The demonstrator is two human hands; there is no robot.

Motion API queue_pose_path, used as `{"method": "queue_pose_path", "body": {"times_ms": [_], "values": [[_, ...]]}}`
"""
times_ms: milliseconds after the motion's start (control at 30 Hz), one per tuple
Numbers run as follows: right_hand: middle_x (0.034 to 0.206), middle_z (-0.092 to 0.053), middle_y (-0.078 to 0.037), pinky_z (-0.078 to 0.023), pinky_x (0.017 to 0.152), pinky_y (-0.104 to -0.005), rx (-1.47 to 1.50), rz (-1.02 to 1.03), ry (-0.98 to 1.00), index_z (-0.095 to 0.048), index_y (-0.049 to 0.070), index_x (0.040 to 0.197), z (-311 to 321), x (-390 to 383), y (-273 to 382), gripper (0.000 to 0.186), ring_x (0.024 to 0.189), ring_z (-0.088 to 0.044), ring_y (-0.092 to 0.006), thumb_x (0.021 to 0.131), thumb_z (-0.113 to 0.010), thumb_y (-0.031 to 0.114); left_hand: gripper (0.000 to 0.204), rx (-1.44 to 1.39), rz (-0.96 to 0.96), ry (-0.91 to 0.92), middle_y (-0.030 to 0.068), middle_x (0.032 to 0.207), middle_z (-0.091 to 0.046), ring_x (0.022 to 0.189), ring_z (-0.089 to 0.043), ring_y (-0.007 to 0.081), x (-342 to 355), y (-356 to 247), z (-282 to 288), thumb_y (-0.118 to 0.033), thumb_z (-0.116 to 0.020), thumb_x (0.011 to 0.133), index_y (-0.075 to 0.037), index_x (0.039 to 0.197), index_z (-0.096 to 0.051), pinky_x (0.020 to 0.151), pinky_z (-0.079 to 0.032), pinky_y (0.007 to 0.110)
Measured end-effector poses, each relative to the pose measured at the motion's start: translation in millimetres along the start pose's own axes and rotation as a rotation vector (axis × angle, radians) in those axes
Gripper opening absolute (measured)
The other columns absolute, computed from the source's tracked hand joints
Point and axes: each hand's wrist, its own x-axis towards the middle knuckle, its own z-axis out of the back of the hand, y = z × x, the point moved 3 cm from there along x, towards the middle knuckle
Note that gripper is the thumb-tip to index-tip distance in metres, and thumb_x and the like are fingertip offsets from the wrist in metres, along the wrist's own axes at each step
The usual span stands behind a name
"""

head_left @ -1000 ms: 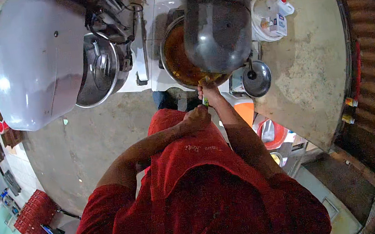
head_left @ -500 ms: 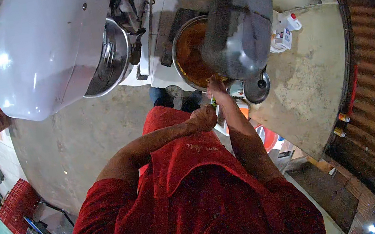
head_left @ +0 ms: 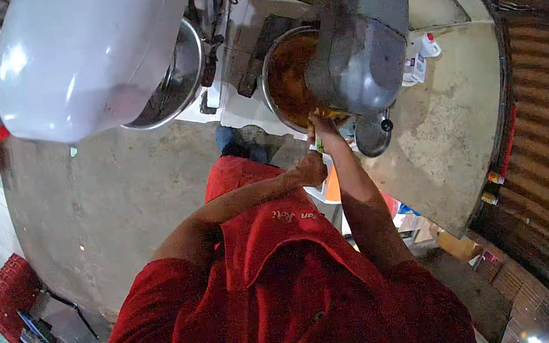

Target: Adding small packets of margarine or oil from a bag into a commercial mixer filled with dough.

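My right hand [head_left: 324,125] is closed at the near rim of a steel mixing bowl [head_left: 266,92] holding an orange-brown mixture [head_left: 292,74]. Just below it, my left hand [head_left: 309,169] is closed around the lower part of a slim green-and-white item [head_left: 319,145]. This item runs up toward my right hand; its kind is too small to tell. What my right fingers hold is hidden. Over the bowl hangs the head of a grey stand mixer [head_left: 368,39], covering its right side. Yellowish bits show by the near rim, beside my right hand.
A large white mixer [head_left: 84,65] stands to the left over another steel bowl [head_left: 195,77]. Right of the grey mixer are a small dark round pan or lid [head_left: 374,138] and a white jug with a red cap [head_left: 428,44]. A red crate [head_left: 12,299] lies far left.
The view has shifted slightly, so the mixers and bowls sit a little differently. My left hand has moved slightly up and right, nearer my right forearm. Both hands stay closed near the bowl's rim.
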Motion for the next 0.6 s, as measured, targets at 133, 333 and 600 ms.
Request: {"method": "queue_pose_path", "body": {"times_ms": [133,333,600], "values": [[0.067,-0.064,-0.014,-0.05,0.053,-0.0402,-0.612,0.349,-0.037,-0.065,0.001,0.082,-3,-21,-17,0.033,0.057,-0.063,-0.0252,0.094,-0.057,0.03,0.025,-0.26,0.106,-0.011,0.018,0.091,-0.07,0.084,-0.068,0.0351,6,13,6,-0.031,-0.066,0.078,-0.009,0.09,-0.068,0.073,-0.049,0.05],[0.093,-0.07,-0.028,-0.057,0.08,-0.048,-0.896,0.471,-0.49,-0.067,-0.004,0.097,40,-6,-30,0.036,0.082,-0.073,-0.0358,0.09,-0.059,0.03,0.042,-0.816,0.44,-0.112,0.0229,0.1,-0.071,0.094,-0.069,0.0365,-88,22,0,-0.041,-0.065,0.082,-0.014,0.113,-0.07,0.084,-0.052,0.048],[0.111,-0.066,-0.033,-0.051,0.091,-0.0503,-1.667,0.37,-0.142,-0.068,-0.006,0.106,26,-29,-8,0.04,0.105,-0.065,-0.0462,0.082,-0.057,0.024,0.038,-0.733,1.488,-0.349,0.0198,0.101,-0.072,0.091,-0.07,0.0335,-359,1,-27,-0.038,-0.062,0.09,-0.003,0.105,-0.07,0.081,-0.055,0.045]]}}
